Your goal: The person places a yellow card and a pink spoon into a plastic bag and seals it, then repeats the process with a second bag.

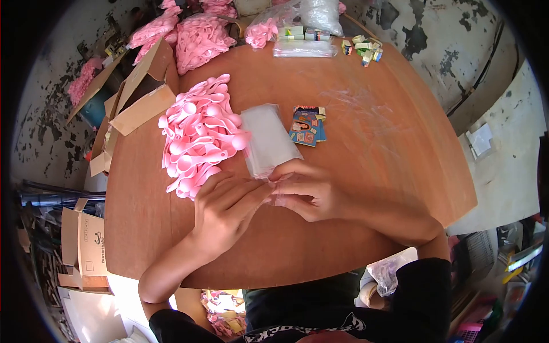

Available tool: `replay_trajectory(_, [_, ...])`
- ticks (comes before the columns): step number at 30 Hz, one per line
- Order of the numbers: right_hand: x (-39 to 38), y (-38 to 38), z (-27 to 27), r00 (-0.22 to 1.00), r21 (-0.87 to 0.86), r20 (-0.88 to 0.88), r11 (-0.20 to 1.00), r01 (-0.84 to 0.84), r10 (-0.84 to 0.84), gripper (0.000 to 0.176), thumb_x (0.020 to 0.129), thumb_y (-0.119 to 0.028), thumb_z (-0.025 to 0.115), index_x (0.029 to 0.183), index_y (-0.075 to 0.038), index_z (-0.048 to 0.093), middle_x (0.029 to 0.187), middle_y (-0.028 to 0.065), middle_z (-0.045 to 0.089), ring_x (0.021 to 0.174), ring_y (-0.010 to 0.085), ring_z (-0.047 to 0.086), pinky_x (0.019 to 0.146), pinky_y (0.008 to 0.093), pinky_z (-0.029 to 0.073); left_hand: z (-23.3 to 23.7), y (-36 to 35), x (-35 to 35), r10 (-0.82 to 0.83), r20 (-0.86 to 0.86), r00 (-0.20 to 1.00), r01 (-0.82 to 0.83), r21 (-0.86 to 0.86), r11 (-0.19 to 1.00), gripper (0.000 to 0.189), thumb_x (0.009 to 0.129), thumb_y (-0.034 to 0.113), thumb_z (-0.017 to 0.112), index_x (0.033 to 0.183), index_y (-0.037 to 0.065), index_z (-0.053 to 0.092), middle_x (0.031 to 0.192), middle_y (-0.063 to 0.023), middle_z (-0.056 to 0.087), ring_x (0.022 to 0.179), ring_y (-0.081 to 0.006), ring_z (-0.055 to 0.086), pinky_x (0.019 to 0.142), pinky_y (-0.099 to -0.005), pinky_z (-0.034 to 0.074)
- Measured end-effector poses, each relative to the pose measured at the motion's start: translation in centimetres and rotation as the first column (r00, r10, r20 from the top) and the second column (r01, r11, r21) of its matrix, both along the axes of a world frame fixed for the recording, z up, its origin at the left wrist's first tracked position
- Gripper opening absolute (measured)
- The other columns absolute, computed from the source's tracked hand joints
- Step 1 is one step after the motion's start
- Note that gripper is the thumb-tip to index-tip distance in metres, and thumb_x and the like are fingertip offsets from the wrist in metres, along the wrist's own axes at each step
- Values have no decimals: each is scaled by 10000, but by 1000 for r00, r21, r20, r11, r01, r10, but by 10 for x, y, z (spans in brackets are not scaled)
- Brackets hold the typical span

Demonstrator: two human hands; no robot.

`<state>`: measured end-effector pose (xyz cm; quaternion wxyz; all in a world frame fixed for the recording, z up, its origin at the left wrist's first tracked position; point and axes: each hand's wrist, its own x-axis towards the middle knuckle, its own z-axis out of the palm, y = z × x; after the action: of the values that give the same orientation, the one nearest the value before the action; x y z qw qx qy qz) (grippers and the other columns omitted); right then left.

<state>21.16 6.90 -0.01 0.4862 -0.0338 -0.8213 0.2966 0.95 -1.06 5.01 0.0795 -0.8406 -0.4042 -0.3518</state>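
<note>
– Where to look first?
– Just below the middle of the frame, at the left hand [223, 208] and the right hand [314, 194]: fingertips brought together, both pinching a piece of clear plastic film [278, 200]. Hard to tell how firmly, with so much hidden behind the fingers.

– And the risk from here?
– Probably a tear or crease, from too hard a pull on something so thin. Possibly two layers held as one, from clinging. Also, with the left hand right at the lower edge of the pink spoons [200, 137], left of centre, a chance of knocking some astray.

– Now the counts?
– Two hands. One film, as far as visible. One stack of clear bags [269, 137] at centre, just above the hands, too flush to number. At least two blue cards [304, 130], overlapping, right of that stack. Spoons in one heap, dozens, too tangled for exactness. Several little yellow-green pieces [366, 50], upper right.
</note>
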Motion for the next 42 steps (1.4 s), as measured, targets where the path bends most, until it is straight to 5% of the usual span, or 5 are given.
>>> replay_trajectory(8, [-2, 1, -10, 1000, 103, 18, 995, 0, -1, 212, 823, 14, 708, 1030, 35, 666, 1072, 123, 591, 872, 225, 647, 742, 311, 550, 15, -11, 13, 197, -204, 959, -202, -3, 979, 182, 800, 64, 693, 979, 95, 706, 914, -30, 725, 916, -175, 695, 1029, -455, 357])
replay_trajectory(17, [-5, 0, -14, 999, 26, 25, 999, -38, 37, 210, 808, -71, 743, 1002, -18, 680, 1111, 146, 581, 852, 284, 649, 722, 340, 547, 1, -7, 16, 5, -129, 992, -10, -41, 999, 382, 722, 70, 670, 1101, 20, 666, 1085, -137, 676, 946, -270, 685, 785, -363, 562])
replay_trajectory(30, [-4, -15, -10, 955, -70, 248, 986, -150, 163, 269, 872, -17, 640, 1137, 30, 640, 1126, 191, 637, 828, 308, 655, 724, 372, 541, 15, -33, 5, 11, 33, 999, -2, -262, 965, 472, 766, 74, 760, 1213, 26, 615, 1197, -159, 628, 1033, -313, 653, 863, -396, 551])
replay_trajectory(36, [5, -15, -26, 981, -180, 92, 972, -151, 169, 397, 985, -4, 487, 1375, 17, 413, 1040, 177, 644, 809, 154, 629, 737, 291, 523, -1, -8, -36, 82, 305, 949, 198, -777, 598, 358, 843, 60, 723, 1183, 2, 628, 1143, -133, 682, 1028, -208, 660, 878, -345, 511])
replay_trajectory(42, [1, 0, -27, 994, -235, 10, 966, 105, -106, 376, 961, 19, 512, 1327, 22, 423, 1124, 178, 615, 890, 176, 637, 690, 280, 561, -54, 6, -49, 5, 658, 753, 623, -716, 315, 305, 891, 126, 727, 1167, 45, 627, 988, 2, 644, 952, -77, 574, 853, -261, 466])
